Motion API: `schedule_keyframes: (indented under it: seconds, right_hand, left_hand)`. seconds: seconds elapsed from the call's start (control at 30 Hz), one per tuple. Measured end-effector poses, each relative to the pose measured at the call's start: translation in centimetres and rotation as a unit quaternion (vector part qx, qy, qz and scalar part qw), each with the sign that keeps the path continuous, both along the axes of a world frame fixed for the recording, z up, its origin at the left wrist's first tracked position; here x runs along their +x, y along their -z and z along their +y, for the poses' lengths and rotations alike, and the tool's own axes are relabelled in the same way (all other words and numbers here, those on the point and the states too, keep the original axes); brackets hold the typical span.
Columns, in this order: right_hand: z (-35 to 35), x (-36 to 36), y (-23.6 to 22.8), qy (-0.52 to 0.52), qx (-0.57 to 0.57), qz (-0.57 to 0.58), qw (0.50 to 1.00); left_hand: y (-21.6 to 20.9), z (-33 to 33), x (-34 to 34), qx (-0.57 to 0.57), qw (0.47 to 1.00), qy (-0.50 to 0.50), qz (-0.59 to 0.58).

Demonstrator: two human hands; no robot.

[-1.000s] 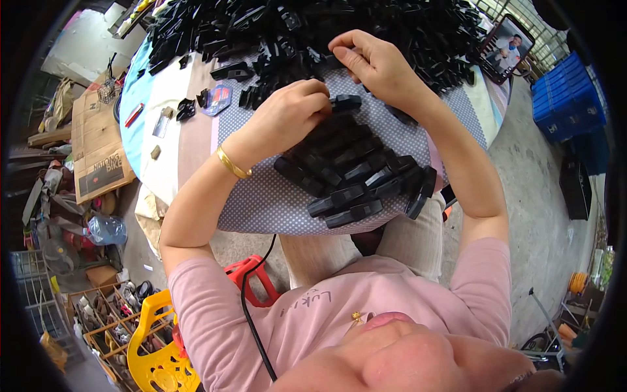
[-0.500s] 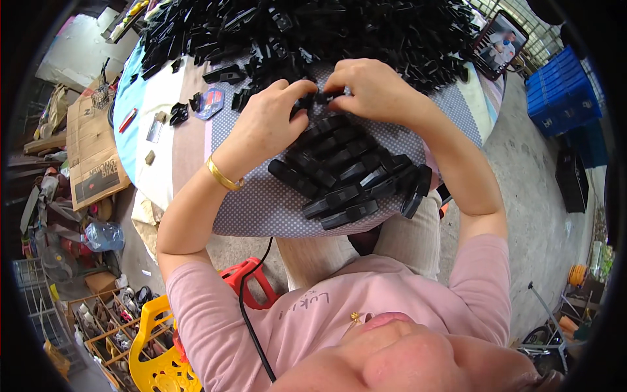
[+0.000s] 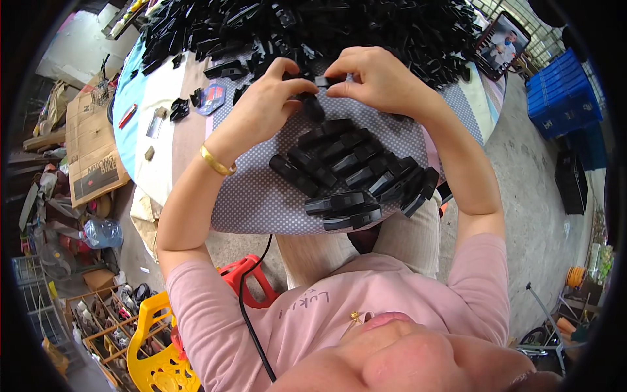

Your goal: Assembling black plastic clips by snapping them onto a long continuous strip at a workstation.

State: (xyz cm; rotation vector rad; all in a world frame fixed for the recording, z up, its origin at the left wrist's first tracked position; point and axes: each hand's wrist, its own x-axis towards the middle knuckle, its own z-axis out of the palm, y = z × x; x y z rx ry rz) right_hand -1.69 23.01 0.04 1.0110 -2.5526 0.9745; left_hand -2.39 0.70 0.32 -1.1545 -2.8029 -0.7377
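Observation:
Both my hands work close together over a table with a dotted grey cloth. My left hand is curled, its thumb and fingers closed on a black plastic part that hangs below the fingertips. Between the thumb and fingers of my right hand is a small greyish piece, too small to make out fully. Just beyond the hands spreads a big heap of black plastic parts. Nearer me, several longer black plastic pieces lie in slanted rows by the table's front edge.
Left on the table are a red knife-like tool, a clear blue-red plastic piece and loose black bits. A phone stands at the far right. Around it are blue crates, a yellow chair and a red stool.
My hands have shifted slightly away from me and opened a small gap between them. The black part under my left hand and the greyish piece at my right fingertips now show more clearly.

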Motion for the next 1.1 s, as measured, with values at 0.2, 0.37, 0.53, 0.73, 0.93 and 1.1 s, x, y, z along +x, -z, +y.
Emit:
schedule_keyframes:
  seconds: [0.2, 0.37, 0.53, 0.73, 0.93, 1.1]
  right_hand:
    - [-0.4, 0.3, 0.1, 0.022, 0.038, 0.043, 0.998]
    - [-0.2, 0.5, -0.1, 0.040, 0.091, 0.063, 0.993]
    - [0.2, 0.2, -0.1, 0.040, 0.118, 0.048, 0.991]
    - [-1.7, 0.3, 0.0, 0.003, 0.135, 0.031, 0.990]
    - [-1.1, -0.7, -0.3, -0.090, 0.031, -0.194, 0.976]
    - [-2.8, -2.2, 2.4, 0.028, 0.003, 0.095, 0.995]
  left_hand:
    - [1.1, 0.4, -0.2, 0.020, 0.998, -0.017, 0.052]
    - [0.0, 0.0, 0.1, 0.025, 0.995, -0.079, -0.051]
    - [-0.2, 0.0, 0.0, 0.011, 0.996, -0.081, -0.046]
    - [0.5, 0.6, 0.5, 0.046, 0.998, -0.050, -0.013]
    - [-1.0, -1.4, -1.9, 0.021, 0.989, 0.079, -0.126]
    - [0.0, -8.1, -7.6, -0.060, 0.934, -0.191, 0.296]
